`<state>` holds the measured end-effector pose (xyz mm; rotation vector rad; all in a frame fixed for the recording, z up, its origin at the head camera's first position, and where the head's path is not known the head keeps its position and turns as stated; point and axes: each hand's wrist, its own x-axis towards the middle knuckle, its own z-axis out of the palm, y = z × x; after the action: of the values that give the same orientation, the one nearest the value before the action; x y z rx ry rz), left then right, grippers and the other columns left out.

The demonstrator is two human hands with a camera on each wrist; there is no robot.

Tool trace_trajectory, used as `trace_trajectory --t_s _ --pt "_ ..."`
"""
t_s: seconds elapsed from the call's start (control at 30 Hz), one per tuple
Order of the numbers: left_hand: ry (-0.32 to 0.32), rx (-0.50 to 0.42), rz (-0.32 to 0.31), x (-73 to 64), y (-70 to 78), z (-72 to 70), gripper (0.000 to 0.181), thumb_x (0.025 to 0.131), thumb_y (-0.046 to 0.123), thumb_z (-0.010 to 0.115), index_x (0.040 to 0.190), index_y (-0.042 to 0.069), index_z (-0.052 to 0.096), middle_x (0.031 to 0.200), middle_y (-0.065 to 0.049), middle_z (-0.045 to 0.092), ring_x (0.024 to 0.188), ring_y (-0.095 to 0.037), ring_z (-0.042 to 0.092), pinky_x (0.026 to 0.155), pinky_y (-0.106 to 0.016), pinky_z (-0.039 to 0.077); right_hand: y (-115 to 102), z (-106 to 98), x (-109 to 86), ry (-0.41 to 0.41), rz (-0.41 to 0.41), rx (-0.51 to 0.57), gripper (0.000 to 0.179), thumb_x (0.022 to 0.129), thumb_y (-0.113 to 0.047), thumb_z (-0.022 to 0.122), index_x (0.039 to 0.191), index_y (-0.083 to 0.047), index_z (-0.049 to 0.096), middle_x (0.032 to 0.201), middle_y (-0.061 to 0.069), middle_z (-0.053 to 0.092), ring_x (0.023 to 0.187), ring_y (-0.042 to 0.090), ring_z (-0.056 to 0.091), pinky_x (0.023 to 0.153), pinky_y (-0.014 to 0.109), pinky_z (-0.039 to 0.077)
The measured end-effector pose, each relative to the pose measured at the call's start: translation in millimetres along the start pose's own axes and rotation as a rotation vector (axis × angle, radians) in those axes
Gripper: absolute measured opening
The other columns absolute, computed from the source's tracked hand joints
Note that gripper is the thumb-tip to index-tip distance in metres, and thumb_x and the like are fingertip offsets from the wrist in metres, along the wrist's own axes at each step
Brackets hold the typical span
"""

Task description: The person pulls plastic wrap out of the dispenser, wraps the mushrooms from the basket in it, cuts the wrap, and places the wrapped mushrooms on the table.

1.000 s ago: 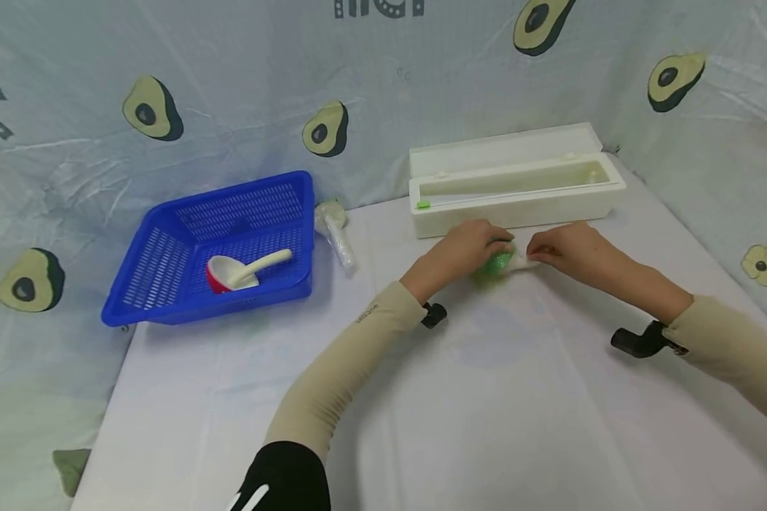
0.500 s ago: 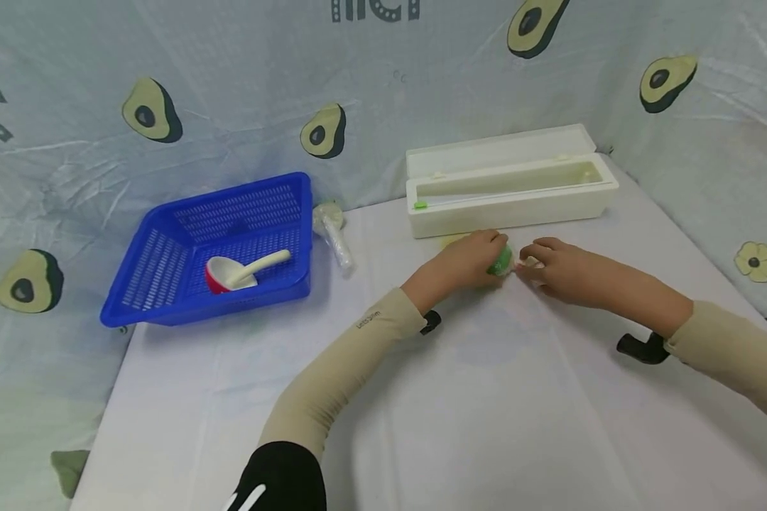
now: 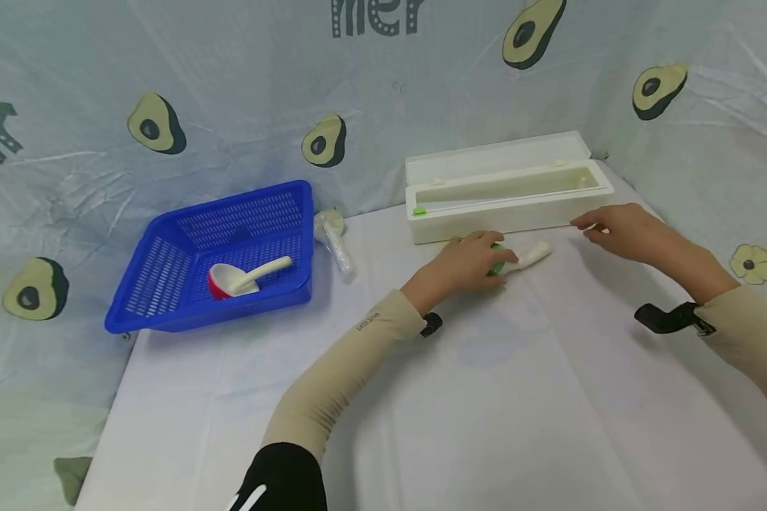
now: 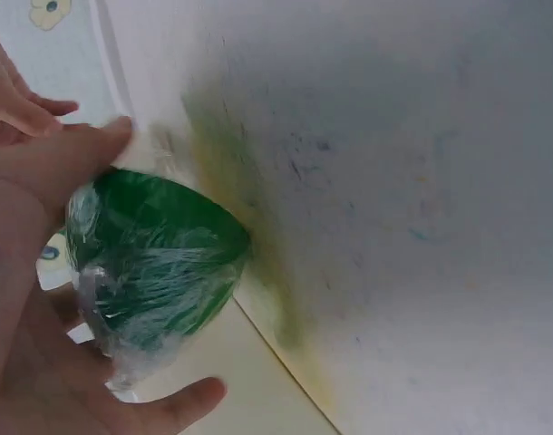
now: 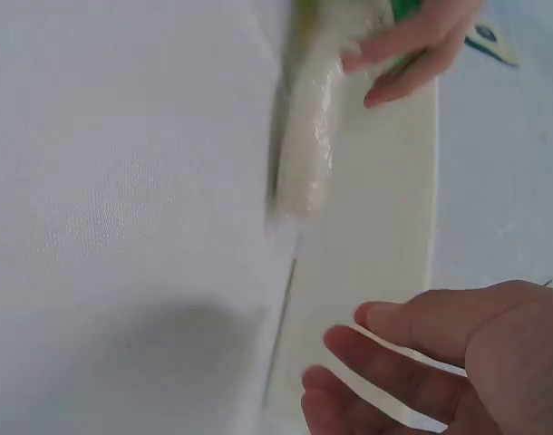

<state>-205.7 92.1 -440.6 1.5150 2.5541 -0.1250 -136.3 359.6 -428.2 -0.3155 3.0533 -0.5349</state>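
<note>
A green ladle [image 4: 159, 245] wrapped in clear plastic film lies on the white table, its pale handle [image 3: 534, 255] pointing right in the head view. My left hand [image 3: 463, 264] holds the bowl end, with its fingers around the green bowl; most of the bowl is hidden under the hand in the head view. My right hand [image 3: 639, 231] hovers to the right of the handle, apart from it, fingers loosely bent with nothing between them. In the right wrist view the film-covered handle shines beyond my right fingertips [image 5: 376, 313].
Behind the hands stands a long white box [image 3: 511, 220], its lid up, with a small green slider [image 3: 420, 211]. At left, a blue basket [image 3: 207, 319] holds a red-and-white ladle [image 3: 226, 278]. Beside it lies another film-wrapped ladle [image 3: 337, 245]. A patterned curtain [image 3: 243, 85] hangs behind.
My right hand worked at the film on the ladle's handle, then let go and moved away to the right, uncovering the handle. My left hand has stayed on the bowl.
</note>
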Motion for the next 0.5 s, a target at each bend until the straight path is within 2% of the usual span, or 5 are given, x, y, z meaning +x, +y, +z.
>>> trace_trajectory --t_s 0.07,0.2,0.27,0.33,0.5 --pt "0.017 -0.003 -0.01 5.7 5.5 -1.0 0.033 0.104 0.05 0.053 0.131 0.037 0.063 0.154 0.003 0.043 0.145 -0.021 0.036 0.107 -0.05 0.041 5.2 0.0 7.4 -0.074 0.062 0.063 0.029 0.099 -0.002 0.06 0.125 0.011 0.065 0.113 0.028 0.069 0.093 0.037 0.067 0.071 0.044 0.055" --pt "0.049 -0.008 -0.037 24.5 20.7 -0.6 0.022 0.105 0.042 0.055 0.117 0.027 0.066 0.13 0.009 0.059 0.12 -0.013 0.057 0.093 -0.043 0.048 7.7 9.7 24.2 -0.154 0.076 0.16 0.032 0.102 -0.01 0.06 0.125 0.011 0.065 0.105 0.022 0.072 0.085 0.027 0.067 0.067 0.035 0.052" --pt "0.049 -0.006 -0.067 33.6 26.5 0.5 0.021 0.104 0.036 0.059 0.121 0.024 0.062 0.121 0.009 0.062 0.105 -0.012 0.064 0.083 -0.037 0.052 7.6 13.6 32.4 -0.175 0.082 0.207 0.032 0.102 -0.011 0.06 0.125 0.012 0.064 0.103 0.022 0.073 0.086 0.027 0.068 0.067 0.034 0.053" --pt "0.036 -0.005 -0.102 39.7 30.7 1.7 0.03 0.103 0.033 0.062 0.131 0.025 0.057 0.123 0.009 0.062 0.102 -0.012 0.066 0.08 -0.036 0.054 8.3 16.6 38.9 -0.179 0.093 0.246 0.032 0.102 -0.011 0.06 0.124 0.012 0.064 0.101 0.021 0.072 0.086 0.028 0.068 0.067 0.033 0.054" --pt "0.003 0.0 -0.134 47.6 33.5 4.2 0.047 0.102 0.03 0.063 0.146 0.042 0.051 0.128 0.013 0.058 0.102 -0.007 0.064 0.074 -0.034 0.055 13.1 19.9 45.3 -0.152 0.13 0.304 0.02 0.1 -0.007 0.063 0.108 0.01 0.07 0.084 0.01 0.067 0.075 0.021 0.06 0.061 0.027 0.049"
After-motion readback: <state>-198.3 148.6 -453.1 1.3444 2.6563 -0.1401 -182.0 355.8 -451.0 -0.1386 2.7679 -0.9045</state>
